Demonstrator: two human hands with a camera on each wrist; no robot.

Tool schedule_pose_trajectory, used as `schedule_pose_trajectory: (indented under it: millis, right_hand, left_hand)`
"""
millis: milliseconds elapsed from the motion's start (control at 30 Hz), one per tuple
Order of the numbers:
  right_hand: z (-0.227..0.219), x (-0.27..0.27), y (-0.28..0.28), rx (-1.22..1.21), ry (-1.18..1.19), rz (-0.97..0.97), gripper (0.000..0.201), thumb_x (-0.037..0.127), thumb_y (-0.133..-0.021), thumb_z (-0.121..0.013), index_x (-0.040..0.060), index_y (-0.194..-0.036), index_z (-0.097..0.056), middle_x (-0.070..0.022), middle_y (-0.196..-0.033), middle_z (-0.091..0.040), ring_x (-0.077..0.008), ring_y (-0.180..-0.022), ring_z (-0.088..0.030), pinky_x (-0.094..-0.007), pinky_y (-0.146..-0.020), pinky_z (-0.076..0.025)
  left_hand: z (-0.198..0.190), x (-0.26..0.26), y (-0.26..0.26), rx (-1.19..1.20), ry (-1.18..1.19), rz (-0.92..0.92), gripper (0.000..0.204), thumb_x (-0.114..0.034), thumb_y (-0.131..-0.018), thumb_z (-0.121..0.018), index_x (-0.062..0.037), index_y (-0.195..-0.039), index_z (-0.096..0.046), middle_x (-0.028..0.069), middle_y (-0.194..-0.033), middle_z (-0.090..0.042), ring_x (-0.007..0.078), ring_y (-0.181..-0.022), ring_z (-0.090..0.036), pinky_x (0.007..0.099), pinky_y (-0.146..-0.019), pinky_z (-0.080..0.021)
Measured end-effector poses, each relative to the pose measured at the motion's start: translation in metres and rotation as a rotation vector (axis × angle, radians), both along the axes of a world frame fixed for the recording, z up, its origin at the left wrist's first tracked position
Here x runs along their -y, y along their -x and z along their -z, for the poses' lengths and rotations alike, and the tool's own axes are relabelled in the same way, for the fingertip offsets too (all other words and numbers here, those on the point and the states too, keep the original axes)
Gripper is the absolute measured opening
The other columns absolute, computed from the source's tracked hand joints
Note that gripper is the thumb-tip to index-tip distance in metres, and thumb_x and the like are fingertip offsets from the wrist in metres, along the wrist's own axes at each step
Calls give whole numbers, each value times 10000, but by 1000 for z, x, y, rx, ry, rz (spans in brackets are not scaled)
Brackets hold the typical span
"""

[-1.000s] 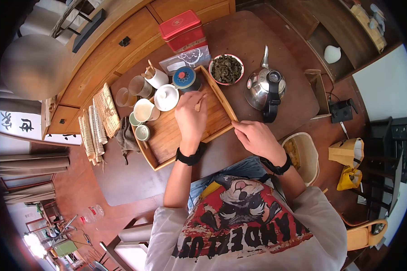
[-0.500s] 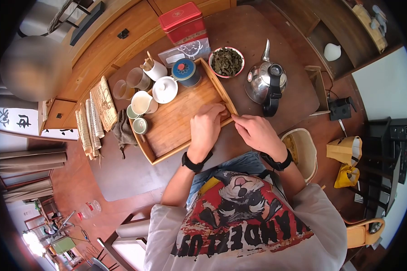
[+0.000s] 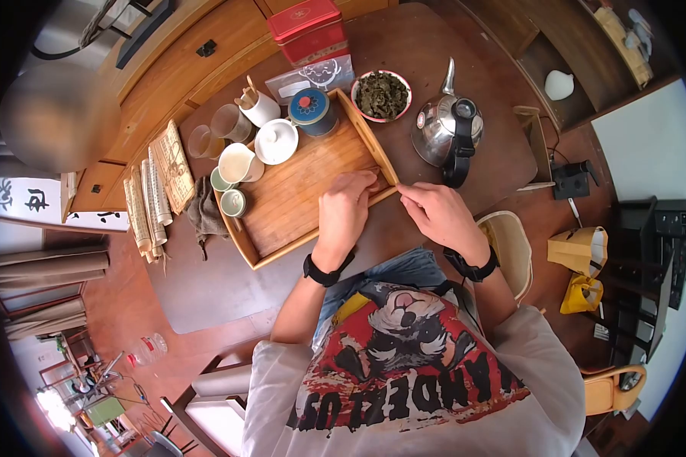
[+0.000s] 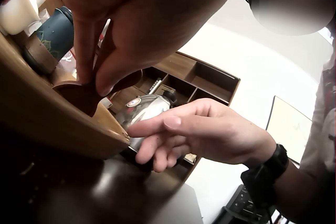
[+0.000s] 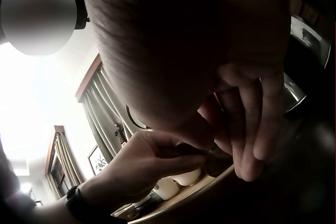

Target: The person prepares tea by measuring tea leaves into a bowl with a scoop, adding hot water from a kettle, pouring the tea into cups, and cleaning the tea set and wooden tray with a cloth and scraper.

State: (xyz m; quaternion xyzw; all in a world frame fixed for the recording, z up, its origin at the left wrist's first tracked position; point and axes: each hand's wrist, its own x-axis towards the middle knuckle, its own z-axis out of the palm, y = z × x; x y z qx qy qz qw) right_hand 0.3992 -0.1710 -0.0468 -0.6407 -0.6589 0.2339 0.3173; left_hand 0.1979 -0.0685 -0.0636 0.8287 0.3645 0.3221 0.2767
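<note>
The wooden tray (image 3: 284, 251) lies on the dark table, its near right corner between the two hands. Over the tray's right end, my left hand (image 3: 344, 217) pinches a brown wooden piece (image 4: 79, 97) between thumb and fingers; its full shape is hidden. My right hand (image 3: 438, 218) has its index fingertip against the tray's corner, the other fingers loosely bent, as the left wrist view shows. On the tray stand a blue tin (image 3: 312, 114), a white lidded bowl (image 3: 277, 142), a white pitcher (image 3: 238, 164) and small green cups (image 3: 233, 202).
A steel kettle (image 3: 442, 133) and a bowl of dark leaves (image 3: 382, 97) stand beyond the tray's right side. Behind are a red tin (image 3: 306, 34) and a white holder (image 3: 261, 112). Rolled mats (image 3: 152, 198) and a grey cloth (image 3: 206, 209) lie left; a bin (image 3: 511, 247) stands right.
My left hand has moved from above the tray's middle to its right end, close to my right hand. The right hand has stayed by the corner; the view has shifted slightly.
</note>
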Motion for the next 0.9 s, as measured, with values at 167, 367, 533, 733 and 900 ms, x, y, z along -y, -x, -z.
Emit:
schedule_pose_trajectory:
  millis: [167, 367, 533, 733, 900]
  right_hand:
    - [0, -1, -1, -7, 11, 8, 270, 87, -1029, -692, -39, -1256, -766, -220, -1004, -757, -427, -839, -729, -478, -740, -579]
    - [-1, -6, -1, 19, 12, 2, 262, 134, -1041, -662, -10, -1240, -754, -204, -939, -732, -440, -833, -723, -528, -733, -578]
    - [6, -2, -4, 57, 13, 7, 288, 133, -1046, -661, -21, -1273, -747, -195, -930, -723, -426, -822, -721, -521, -724, -580]
    - [9, -2, -5, 41, 20, 1, 304, 132, -1051, -657, -31, -1296, -732, -193, -938, -723, -425, -821, -723, -519, -724, -583]
    - [12, -6, -2, 23, 18, 5, 332, 133, -1054, -656, -32, -1339, -698, -198, -946, -720, -430, -830, -725, -526, -729, -582]
  left_hand:
    - [-3, 22, 0, -2, 14, 16, 276, 127, -839, -723, 11, -1076, -803, 143, -1100, -834, 336, -1013, -791, 408, -909, -637]
    - [-3, 21, 9, 86, 122, -27, 171, 82, -919, -758, 18, -1073, -799, 147, -1078, -834, 281, -955, -814, 368, -863, -651]
    - [-6, 5, 32, 149, 253, -263, 139, 33, -989, -769, 34, -1128, -772, 138, -1043, -833, 189, -925, -817, 329, -846, -669]
    - [-4, -8, 78, 109, 348, -428, 197, 32, -985, -779, 50, -1176, -736, 143, -1023, -840, 185, -959, -825, 303, -858, -657]
    - [0, -6, 108, 99, 411, -483, 183, 18, -985, -796, 63, -1152, -737, 128, -996, -837, 158, -943, -813, 267, -835, -623]
